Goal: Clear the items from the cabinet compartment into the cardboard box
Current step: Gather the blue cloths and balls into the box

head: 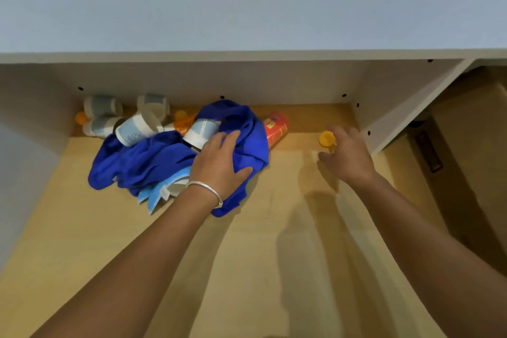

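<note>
A crumpled blue cloth [153, 162] lies in the cabinet compartment, on its wooden floor [109, 228]. My left hand [219, 162] lies flat on the cloth's right side, fingers spread. Several blue-and-white paper cups [134, 129] lie tipped over behind the cloth, one [201, 132] just beyond my fingertips. A red can [277, 126] lies on its side at the cloth's right edge. My right hand [347, 156] hovers over a small orange ball [326, 138], fingers apart, touching or nearly touching it. A light blue face mask [156, 195] pokes out under the cloth.
Other orange balls [81, 117] sit at the back among the cups. A white divider panel [406, 112] bounds the compartment on the right. Beyond it stands the brown cardboard box [472, 151]. A white shelf top [247, 19] overhangs the back.
</note>
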`<action>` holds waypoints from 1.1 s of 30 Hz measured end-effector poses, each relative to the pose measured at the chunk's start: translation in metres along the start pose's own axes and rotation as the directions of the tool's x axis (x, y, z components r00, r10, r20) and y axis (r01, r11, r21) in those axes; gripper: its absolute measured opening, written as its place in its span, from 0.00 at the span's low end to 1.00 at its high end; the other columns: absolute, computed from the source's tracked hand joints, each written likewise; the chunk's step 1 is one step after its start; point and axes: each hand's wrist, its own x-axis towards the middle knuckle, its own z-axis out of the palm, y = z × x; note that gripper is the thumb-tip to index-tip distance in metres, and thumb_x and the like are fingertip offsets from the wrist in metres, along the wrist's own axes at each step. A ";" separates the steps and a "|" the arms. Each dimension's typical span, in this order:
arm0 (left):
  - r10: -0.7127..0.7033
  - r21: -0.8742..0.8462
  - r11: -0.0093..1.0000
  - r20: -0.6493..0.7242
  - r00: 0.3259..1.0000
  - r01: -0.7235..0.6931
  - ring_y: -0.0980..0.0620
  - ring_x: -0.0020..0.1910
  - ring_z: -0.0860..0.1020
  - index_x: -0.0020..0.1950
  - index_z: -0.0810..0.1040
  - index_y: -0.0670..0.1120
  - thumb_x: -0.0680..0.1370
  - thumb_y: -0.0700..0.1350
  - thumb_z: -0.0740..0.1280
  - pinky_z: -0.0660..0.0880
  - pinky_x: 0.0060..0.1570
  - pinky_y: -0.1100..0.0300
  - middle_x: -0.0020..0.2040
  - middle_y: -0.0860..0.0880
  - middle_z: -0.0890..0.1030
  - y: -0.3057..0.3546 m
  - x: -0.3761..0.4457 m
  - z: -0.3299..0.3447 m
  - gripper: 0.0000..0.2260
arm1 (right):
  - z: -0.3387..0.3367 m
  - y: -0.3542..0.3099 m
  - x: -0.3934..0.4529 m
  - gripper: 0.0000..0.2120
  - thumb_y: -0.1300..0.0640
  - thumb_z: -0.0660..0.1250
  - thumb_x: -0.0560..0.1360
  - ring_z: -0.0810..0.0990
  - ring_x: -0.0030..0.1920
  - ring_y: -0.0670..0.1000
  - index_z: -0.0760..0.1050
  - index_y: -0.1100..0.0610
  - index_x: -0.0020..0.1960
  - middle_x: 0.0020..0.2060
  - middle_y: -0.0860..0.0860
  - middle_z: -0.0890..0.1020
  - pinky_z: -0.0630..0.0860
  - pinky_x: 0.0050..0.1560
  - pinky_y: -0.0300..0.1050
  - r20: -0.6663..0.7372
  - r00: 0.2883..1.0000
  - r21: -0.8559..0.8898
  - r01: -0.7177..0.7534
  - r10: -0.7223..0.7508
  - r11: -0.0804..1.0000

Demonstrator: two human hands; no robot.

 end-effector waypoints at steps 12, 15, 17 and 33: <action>-0.029 0.012 1.000 0.067 0.997 0.028 0.46 0.59 0.75 0.71 0.71 0.55 0.80 0.47 0.61 0.76 0.50 0.50 0.63 0.50 0.76 -0.008 0.036 0.017 0.18 | 0.029 0.019 0.046 0.26 0.64 0.71 0.71 0.76 0.58 0.62 0.73 0.56 0.68 0.63 0.60 0.73 0.73 0.56 0.48 0.140 0.987 -0.005 0.080 -0.079 0.997; -0.016 -0.071 0.997 0.008 1.000 0.016 0.47 0.58 0.76 0.66 0.76 0.52 0.80 0.43 0.61 0.75 0.51 0.52 0.61 0.50 0.78 -0.010 0.031 0.014 0.15 | 0.035 0.021 0.041 0.24 0.69 0.67 0.71 0.77 0.57 0.61 0.75 0.56 0.65 0.60 0.60 0.75 0.72 0.56 0.46 0.134 0.987 -0.031 0.090 -0.086 0.995; 0.003 -0.094 0.996 -0.025 1.000 -0.005 0.46 0.58 0.76 0.65 0.77 0.51 0.80 0.43 0.62 0.74 0.51 0.53 0.60 0.50 0.79 -0.009 0.024 0.010 0.15 | 0.035 0.016 0.034 0.20 0.64 0.67 0.74 0.76 0.57 0.59 0.75 0.54 0.65 0.61 0.58 0.75 0.71 0.55 0.44 0.146 0.988 -0.060 0.061 -0.052 0.996; 0.217 -0.197 0.937 -0.321 0.922 -0.289 0.46 0.55 0.78 0.61 0.80 0.45 0.77 0.36 0.61 0.69 0.54 0.61 0.56 0.46 0.81 0.061 -0.017 -0.070 0.15 | -0.068 -0.010 -0.095 0.20 0.54 0.70 0.75 0.74 0.61 0.53 0.73 0.49 0.67 0.62 0.49 0.76 0.70 0.56 0.46 -0.151 0.978 0.050 0.149 -0.141 0.988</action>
